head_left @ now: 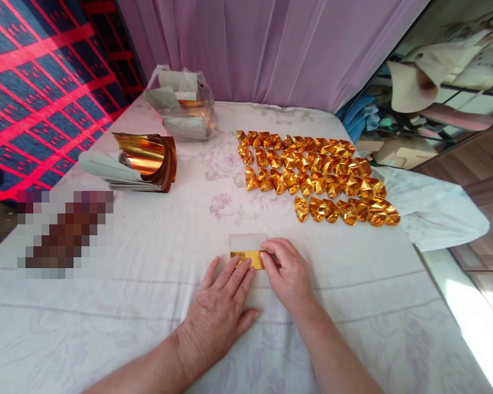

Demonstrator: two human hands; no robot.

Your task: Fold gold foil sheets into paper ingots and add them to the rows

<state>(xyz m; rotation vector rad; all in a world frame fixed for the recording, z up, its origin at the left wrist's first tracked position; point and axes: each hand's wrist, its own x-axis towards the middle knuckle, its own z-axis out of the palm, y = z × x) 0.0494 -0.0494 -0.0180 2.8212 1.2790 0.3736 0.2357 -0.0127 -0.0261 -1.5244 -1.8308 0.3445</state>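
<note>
On the cloth in front of me lies a sheet of gold foil paper [252,259], its lower part folded to show gold and its upper part whitish. My left hand [217,298] rests flat with fingers spread, the fingertips pressing on the gold part. At the right edge of the same sheet, my right hand [287,271] pinches the paper between thumb and fingers. Beyond the hands, several folded gold foil pieces [306,175] stand in rows. To the left sits a curled stack of gold foil sheets [148,164] with pale backs.
A clear plastic bag [189,104] with more foil sheets stands at the back left. The table is covered by a pale floral cloth [139,328]. A purple curtain [238,49] hangs behind it. Cluttered shelves [435,82] are at the right; a blurred patch covers the left.
</note>
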